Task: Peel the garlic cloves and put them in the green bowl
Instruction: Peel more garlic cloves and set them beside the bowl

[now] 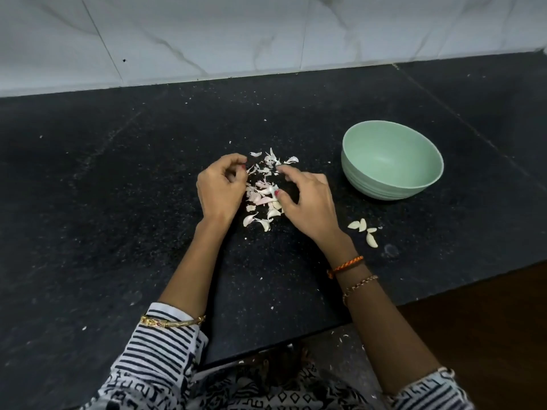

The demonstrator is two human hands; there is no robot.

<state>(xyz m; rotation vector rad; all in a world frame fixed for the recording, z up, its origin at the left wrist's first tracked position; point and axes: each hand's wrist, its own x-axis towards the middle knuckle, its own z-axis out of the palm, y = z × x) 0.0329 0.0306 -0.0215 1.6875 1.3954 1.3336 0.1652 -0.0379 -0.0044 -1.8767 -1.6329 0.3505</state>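
Black counter (pixel 118 202) — both hands curled over garlic pile (pixel 263 190); grip on anything unclear.

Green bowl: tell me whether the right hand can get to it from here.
Probably yes. The green bowl sits on the right hand's own side, with only bare counter between them.

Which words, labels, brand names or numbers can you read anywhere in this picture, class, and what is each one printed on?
None: no readable text appears anywhere.
The green bowl is plain, with no label or brand.
The black counter and the marble-look wall carry no writing.
The sleeves show only stripes and geometric patterns, not letters.
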